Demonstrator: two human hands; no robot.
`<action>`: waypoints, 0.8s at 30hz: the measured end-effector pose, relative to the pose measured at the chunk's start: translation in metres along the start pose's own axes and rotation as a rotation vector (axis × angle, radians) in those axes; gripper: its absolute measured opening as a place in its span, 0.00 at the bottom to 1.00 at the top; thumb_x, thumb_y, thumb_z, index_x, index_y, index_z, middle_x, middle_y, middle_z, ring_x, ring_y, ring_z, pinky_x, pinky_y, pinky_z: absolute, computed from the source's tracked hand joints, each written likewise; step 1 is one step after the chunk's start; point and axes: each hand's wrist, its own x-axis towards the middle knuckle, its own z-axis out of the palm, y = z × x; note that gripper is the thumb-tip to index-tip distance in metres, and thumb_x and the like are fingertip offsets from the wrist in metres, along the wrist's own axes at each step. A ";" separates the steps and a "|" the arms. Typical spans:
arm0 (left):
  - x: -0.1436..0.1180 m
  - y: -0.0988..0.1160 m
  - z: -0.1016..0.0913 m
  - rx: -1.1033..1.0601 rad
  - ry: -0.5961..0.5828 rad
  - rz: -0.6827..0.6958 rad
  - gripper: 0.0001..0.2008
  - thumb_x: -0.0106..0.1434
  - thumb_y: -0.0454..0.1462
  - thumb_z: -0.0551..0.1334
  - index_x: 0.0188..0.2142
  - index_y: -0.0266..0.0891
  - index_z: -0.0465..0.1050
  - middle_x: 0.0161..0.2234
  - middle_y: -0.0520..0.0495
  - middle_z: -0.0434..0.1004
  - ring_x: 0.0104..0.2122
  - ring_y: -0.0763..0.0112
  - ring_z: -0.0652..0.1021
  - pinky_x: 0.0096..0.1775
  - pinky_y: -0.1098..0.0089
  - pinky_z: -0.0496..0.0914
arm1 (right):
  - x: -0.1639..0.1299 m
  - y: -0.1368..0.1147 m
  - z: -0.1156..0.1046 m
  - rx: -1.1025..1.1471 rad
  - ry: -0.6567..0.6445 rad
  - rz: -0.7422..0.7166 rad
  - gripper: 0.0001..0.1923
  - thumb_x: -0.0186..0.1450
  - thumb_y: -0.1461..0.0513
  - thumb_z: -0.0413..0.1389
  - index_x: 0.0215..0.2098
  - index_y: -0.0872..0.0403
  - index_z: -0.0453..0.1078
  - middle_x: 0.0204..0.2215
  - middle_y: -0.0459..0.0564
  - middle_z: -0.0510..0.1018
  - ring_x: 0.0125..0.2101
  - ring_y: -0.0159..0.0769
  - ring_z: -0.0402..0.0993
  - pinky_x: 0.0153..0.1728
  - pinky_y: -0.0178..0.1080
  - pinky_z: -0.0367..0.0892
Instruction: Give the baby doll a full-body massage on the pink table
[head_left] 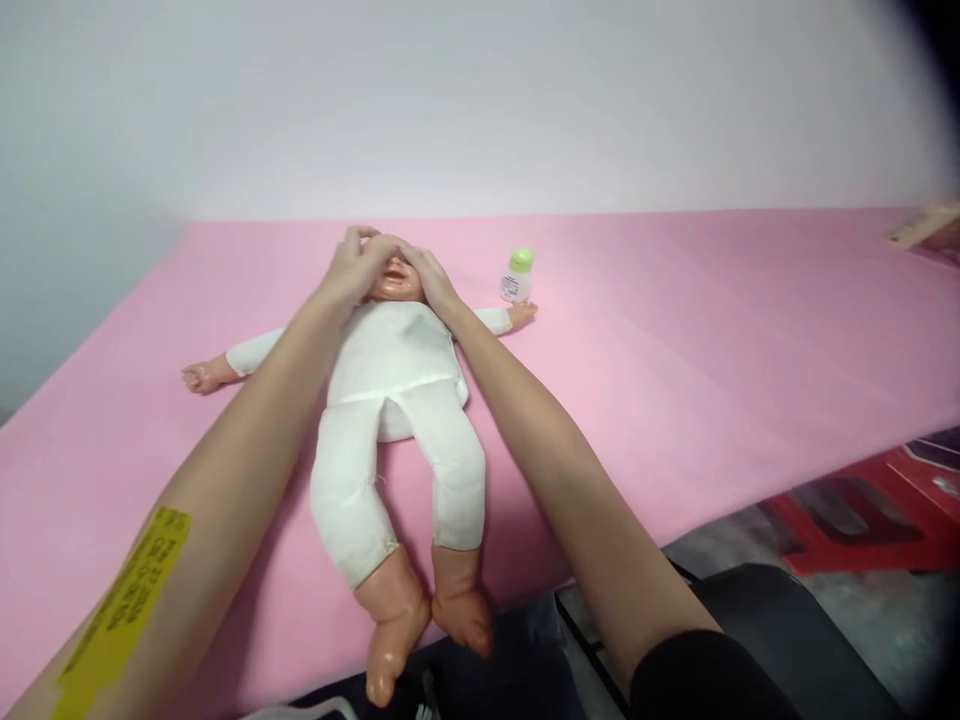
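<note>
Far left, a yellow sticker (124, 600) rides the left forearm, which reaches up the pink table (712, 330). The left hand (352, 265) lies curled over the head of the baby doll (394, 400), which rests on its back mid-table with arms spread; the right hand (431, 280) cups the face from the other side, fingers laid flat, neither one clamped tight. Looks like the head-handling step, which calls for a gentle, even touch. Just right, a small green-capped bottle (517, 275) stands beside the doll's hand.
</note>
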 end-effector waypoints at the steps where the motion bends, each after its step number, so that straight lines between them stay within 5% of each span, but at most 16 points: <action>1: 0.001 -0.006 0.004 -0.041 0.023 0.042 0.22 0.66 0.45 0.63 0.55 0.37 0.68 0.49 0.45 0.75 0.51 0.58 0.79 0.56 0.50 0.70 | -0.005 0.000 0.000 -0.008 -0.004 -0.025 0.27 0.70 0.45 0.48 0.37 0.57 0.78 0.49 0.45 0.82 0.65 0.31 0.64 0.62 0.39 0.61; 8: -0.005 -0.018 0.016 -0.154 0.148 0.084 0.16 0.64 0.40 0.63 0.50 0.38 0.74 0.47 0.46 0.79 0.52 0.58 0.77 0.58 0.55 0.69 | -0.008 0.000 -0.006 -0.011 -0.054 -0.111 0.25 0.66 0.47 0.58 0.51 0.56 0.74 0.48 0.47 0.81 0.53 0.36 0.76 0.58 0.47 0.68; 18: -0.001 -0.034 0.016 -0.451 0.228 -0.021 0.16 0.59 0.44 0.65 0.44 0.39 0.79 0.46 0.46 0.81 0.50 0.59 0.78 0.55 0.63 0.70 | -0.005 0.002 -0.001 -0.036 -0.012 -0.084 0.23 0.61 0.46 0.63 0.48 0.50 0.77 0.50 0.47 0.80 0.55 0.42 0.74 0.62 0.46 0.64; 24: -0.010 -0.025 0.013 -0.493 0.216 -0.048 0.18 0.57 0.44 0.67 0.45 0.38 0.81 0.48 0.43 0.82 0.52 0.57 0.78 0.56 0.61 0.70 | -0.011 -0.004 0.005 0.043 0.003 0.014 0.22 0.62 0.48 0.62 0.50 0.49 0.76 0.51 0.46 0.80 0.56 0.42 0.74 0.61 0.47 0.66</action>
